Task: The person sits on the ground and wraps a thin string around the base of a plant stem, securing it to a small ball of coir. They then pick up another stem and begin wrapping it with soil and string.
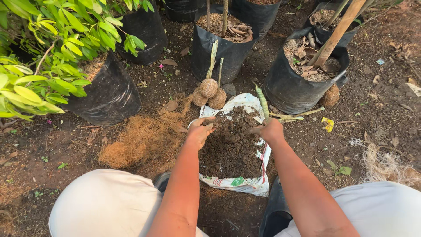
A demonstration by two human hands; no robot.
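Two hands are at work over the white sack (245, 184) spread on the bare ground between my knees, heaped with dark, crumbly soil (230, 149). My left hand (200, 131) is half curled, fingers cupped into the near edge of the heap and scooping a loose clump. My right hand (270, 130) is closed around the base of a thin green cutting (262, 102), which stands upright at the heap's far edge. I judge the cutting light, slightly flexible and easy to bruise, best held low on the stem as I have it; the soil looks soft and will spill unless cupped. Just beyond the sack sit three round fibre-wrapped balls (209, 93) with stems rising from them. A tangle of wiry brown coconut fibre (142, 140) lies to the left, and glossy black grow bags (298, 83) with plants stand behind.
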